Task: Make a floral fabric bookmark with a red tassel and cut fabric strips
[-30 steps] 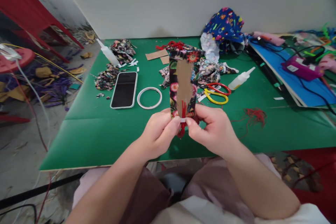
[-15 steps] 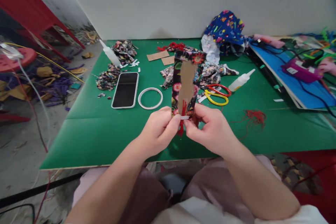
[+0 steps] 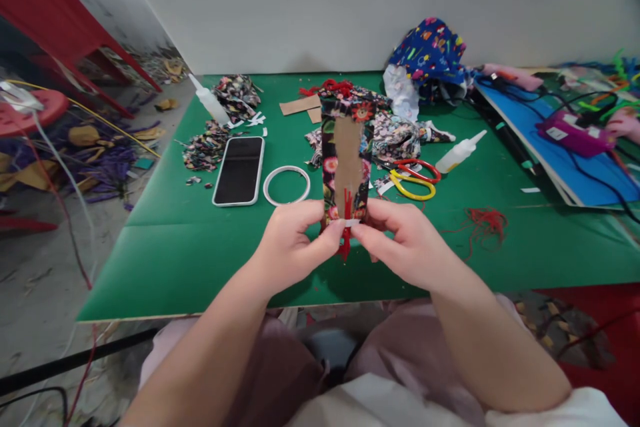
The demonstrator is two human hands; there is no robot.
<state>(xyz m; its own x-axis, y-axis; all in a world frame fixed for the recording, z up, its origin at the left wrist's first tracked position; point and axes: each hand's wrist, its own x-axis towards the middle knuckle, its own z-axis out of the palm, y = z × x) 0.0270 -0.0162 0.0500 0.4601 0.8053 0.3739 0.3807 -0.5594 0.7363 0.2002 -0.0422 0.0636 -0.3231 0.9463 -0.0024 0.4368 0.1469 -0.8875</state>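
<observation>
Between my two hands stands a cardboard strip with floral fabric folded over its edges [image 3: 349,153], its bare brown middle facing me. A red thread tassel [image 3: 346,243] hangs from its lower end, the upper strands lying on the cardboard. Across those strands runs a short piece of white tape [image 3: 352,223]. My left hand [image 3: 297,240] pinches the lower left corner, thumb on the tape's left end. On the other side my right hand [image 3: 400,240] grips the lower right corner, its thumb at the tape's right end. The fingers behind the strip are hidden.
On the green table [image 3: 200,253] lie a phone [image 3: 240,171], a white tape roll [image 3: 287,187], scissors [image 3: 414,180], two glue bottles [image 3: 209,100], fabric scraps [image 3: 206,147] and loose red thread [image 3: 486,225]. Further right are a blue folder [image 3: 545,147] and a purple device [image 3: 575,133] with cables.
The fabric-covered strip has shifted slightly left and stands straighter. My right thumb now lies flatter along the tape's right end; both hands keep their grip.
</observation>
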